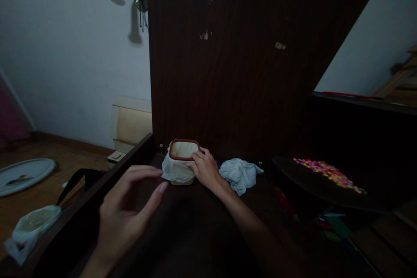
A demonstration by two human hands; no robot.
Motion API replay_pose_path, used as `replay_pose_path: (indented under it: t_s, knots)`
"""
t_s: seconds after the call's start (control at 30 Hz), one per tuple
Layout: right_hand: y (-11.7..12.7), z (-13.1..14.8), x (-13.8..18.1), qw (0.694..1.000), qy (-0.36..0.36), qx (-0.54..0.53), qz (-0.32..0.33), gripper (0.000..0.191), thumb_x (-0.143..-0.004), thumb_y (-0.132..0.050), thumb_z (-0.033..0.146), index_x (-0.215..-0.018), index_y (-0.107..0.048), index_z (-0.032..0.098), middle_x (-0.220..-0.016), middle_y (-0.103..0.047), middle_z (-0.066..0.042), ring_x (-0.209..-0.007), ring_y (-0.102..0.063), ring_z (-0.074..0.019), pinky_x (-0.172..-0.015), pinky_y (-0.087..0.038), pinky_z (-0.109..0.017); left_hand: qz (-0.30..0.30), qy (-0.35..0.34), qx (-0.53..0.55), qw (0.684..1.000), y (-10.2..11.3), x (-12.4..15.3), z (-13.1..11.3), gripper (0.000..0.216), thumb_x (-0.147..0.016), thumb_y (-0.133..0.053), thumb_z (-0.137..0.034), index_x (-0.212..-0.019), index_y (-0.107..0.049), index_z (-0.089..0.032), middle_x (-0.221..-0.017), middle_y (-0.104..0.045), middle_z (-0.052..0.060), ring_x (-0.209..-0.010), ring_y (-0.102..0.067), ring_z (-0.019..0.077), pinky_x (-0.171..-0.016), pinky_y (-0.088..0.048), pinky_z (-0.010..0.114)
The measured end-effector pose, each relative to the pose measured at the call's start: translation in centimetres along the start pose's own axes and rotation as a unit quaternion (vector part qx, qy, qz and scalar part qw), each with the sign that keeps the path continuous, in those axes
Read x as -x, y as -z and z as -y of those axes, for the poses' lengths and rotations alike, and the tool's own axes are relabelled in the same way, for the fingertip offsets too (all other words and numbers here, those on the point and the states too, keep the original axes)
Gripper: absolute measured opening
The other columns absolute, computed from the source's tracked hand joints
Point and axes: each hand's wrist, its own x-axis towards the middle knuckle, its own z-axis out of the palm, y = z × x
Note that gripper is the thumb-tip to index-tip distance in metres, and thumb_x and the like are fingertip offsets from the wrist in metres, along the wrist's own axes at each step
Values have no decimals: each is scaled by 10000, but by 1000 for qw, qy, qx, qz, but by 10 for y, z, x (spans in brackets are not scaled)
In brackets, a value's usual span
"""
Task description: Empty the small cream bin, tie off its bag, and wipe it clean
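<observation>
A small bin (pixel 183 157) with a reddish-brown rim stands upright on the dark surface. A white plastic bag (pixel 176 170) lines it and hangs over its outside; the beige base shows below. My right hand (pixel 206 167) grips the bin's right side, its fingers at the rim and the bag's edge. Closer to me and to the left, my left hand (pixel 130 202) is open, thumb and fingers spread apart with nothing between them. Its fingertips come near the bag's left side; whether they touch it I cannot tell. A crumpled pale cloth (pixel 240 174) lies right of my right hand.
A tall dark wooden panel (pixel 234 74) rises behind the bin. Colourful small pieces (pixel 329 173) lie on a dark corner shelf (pixel 302 182) at right. A low dark ledge (pixel 97 191) runs along the left. Beyond it, a bag-lined container (pixel 34 221) stands near the floor.
</observation>
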Motion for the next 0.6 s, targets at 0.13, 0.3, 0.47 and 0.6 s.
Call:
replay_pose_path:
  t_s: [0.13,0.3,0.47,0.6]
  knots:
    - [18,3,45,996,36,-30,-75,129,-911,-667,205,-1024,-717,169,-1169,-722,-128,-1291,-507,-348,-1059,-477,-512,95,-79,-27,992,-35,-5,30,216,-963,-625,-293,-1171,-642,-238,-1145,-647,64,-1062,-633,229,-934,-547,377]
    - [36,3,109,992,50,-16,-119,140,-862,-670,127,-988,-694,184,-1220,-711,-107,-1264,-537,-365,-1039,-514,-555,211,-143,-11,967,-50,9,31,270,-1005,-570,-295,-1266,-626,-259,-1219,-656,81,-1161,-570,260,-982,-517,418]
    - [39,-6,159,984,55,15,-171,118,-835,-642,104,-907,-659,195,-1192,-724,-101,-1246,-544,-381,-956,-559,-579,341,-151,36,927,-54,12,3,203,-1007,-574,-260,-1191,-658,-250,-1128,-690,54,-1145,-558,242,-1019,-474,397]
    - [38,-9,180,982,34,28,-183,151,-813,-615,72,-863,-636,213,-1221,-714,-86,-1271,-528,-376,-931,-570,-560,414,-152,50,896,-59,10,-17,168,-1007,-559,-239,-1129,-675,-236,-1059,-682,47,-1079,-571,231,-969,-476,369]
